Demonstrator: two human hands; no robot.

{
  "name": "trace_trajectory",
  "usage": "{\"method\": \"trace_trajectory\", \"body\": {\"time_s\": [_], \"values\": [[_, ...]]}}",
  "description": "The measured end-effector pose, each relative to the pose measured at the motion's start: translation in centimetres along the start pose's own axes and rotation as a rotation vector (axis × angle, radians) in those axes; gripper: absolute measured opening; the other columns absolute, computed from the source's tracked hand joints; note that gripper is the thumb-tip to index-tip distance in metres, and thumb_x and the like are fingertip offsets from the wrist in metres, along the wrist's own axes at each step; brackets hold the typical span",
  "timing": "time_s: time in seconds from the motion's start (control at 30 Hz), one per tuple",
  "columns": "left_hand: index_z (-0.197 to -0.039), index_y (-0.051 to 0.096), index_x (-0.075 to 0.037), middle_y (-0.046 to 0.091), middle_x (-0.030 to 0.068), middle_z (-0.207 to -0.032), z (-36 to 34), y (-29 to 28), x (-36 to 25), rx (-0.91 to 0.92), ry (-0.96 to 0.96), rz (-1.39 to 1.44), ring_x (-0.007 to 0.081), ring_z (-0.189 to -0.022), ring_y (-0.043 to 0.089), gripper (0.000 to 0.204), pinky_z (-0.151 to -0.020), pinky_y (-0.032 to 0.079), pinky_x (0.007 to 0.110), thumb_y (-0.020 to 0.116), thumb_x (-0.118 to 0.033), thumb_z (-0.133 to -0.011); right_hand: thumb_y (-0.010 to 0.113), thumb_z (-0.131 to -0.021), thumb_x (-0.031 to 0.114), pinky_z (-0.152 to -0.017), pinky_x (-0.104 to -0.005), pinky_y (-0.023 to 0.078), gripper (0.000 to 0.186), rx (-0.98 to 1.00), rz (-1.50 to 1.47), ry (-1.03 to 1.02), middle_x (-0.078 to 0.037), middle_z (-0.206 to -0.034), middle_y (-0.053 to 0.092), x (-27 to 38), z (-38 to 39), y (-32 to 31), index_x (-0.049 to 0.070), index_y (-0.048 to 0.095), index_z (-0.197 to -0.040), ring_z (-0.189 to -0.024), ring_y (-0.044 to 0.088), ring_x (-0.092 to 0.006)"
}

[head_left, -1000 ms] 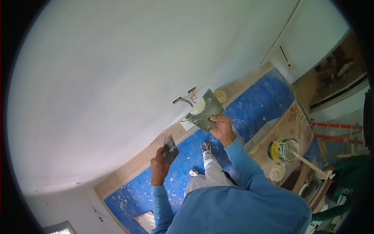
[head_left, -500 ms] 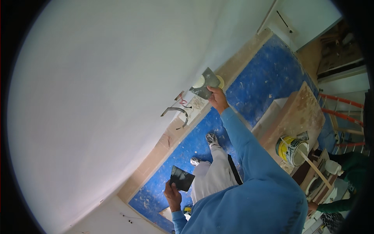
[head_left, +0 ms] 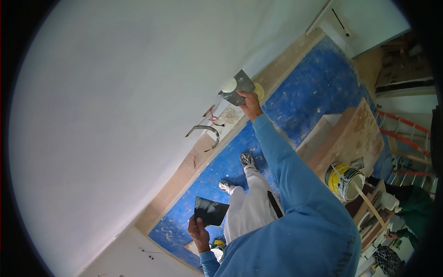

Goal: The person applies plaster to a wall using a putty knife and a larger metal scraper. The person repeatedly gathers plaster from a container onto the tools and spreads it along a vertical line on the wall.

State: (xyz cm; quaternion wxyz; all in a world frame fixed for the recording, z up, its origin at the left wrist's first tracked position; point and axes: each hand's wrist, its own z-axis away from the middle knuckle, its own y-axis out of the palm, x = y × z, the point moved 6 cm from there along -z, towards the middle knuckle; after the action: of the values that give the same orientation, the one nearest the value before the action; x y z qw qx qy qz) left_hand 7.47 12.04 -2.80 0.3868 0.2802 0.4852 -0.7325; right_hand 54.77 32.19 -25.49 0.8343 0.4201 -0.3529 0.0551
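Observation:
My right hand point(head_left: 250, 105), at the end of an outstretched arm, grips a grey metal plate point(head_left: 244, 78) bearing a round white lump of filler point(head_left: 229, 85), close to the white wall point(head_left: 115, 101). A pale yellow round item point(head_left: 259, 92) shows partly behind the plate. Loose red wires point(head_left: 212, 116) and a bent dark conduit point(head_left: 207, 129) stick out from the wall just below it. Lower left, my left hand point(head_left: 198, 233) is closed on a dark, flat scraper blade point(head_left: 210, 210).
Blue covering point(head_left: 300, 78) lies on the floor. At right, a paint bucket point(head_left: 341, 183) with a wooden stick point(head_left: 371, 210) stands by a dusty board point(head_left: 360, 134), an orange ladder point(head_left: 408, 127) behind. A co-worker in green point(head_left: 413, 212) is at lower right. Another bucket point(head_left: 217, 249) sits below my left hand.
My right hand with the plate has moved up along the wall and out to full reach. My left hand has dropped lower, turning the dark blade flatter.

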Motion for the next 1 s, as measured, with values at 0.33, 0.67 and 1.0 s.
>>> {"method": "trace_trajectory", "body": {"time_s": [0.33, 0.67, 1.0], "values": [[-0.112, 0.060, 0.005, 0.069, 0.0152, -0.083, 0.2, -0.4, 1.1, -0.024, 0.099, 0.027, 0.0213, -0.067, 0.069, 0.025, -0.060, 0.056, 0.032, 0.051, -0.015, -0.100, 0.070, -0.081, -0.002, -0.075, -0.0354, 0.058, 0.026, -0.009, 0.034, -0.028, -0.009, -0.100, 0.069, 5.2, 1.1, 5.2, 0.000, 0.066, -0.107, -0.088, 0.070, -0.0236], [-0.110, 0.061, 0.005, 0.066, 0.0115, -0.082, -0.1, -2.4, 3.0, -0.033, 0.181, 0.231, 0.0180, -0.069, 0.067, 0.028, -0.057, 0.057, 0.030, 0.051, -0.019, -0.101, 0.072, -0.081, -0.001, -0.078, -0.0362, 0.057, 0.028, 0.027, 0.123, -0.369, -0.009, -0.097, 0.068, 16.7, 5.3, 14.0, -0.002, 0.064, -0.107, -0.086, 0.068, -0.0226], [-0.107, 0.061, 0.006, 0.066, 0.0109, -0.080, -1.0, -5.5, 2.3, -0.067, 0.308, 0.324, 0.0161, -0.066, 0.064, 0.030, -0.055, 0.053, 0.030, 0.051, -0.021, -0.101, 0.070, -0.082, -0.001, -0.070, -0.0406, 0.058, 0.024, 0.026, 0.145, -0.481, -0.013, -0.095, 0.065, 27.6, 11.7, 24.1, -0.005, 0.062, -0.104, -0.082, 0.068, -0.0265]]}}
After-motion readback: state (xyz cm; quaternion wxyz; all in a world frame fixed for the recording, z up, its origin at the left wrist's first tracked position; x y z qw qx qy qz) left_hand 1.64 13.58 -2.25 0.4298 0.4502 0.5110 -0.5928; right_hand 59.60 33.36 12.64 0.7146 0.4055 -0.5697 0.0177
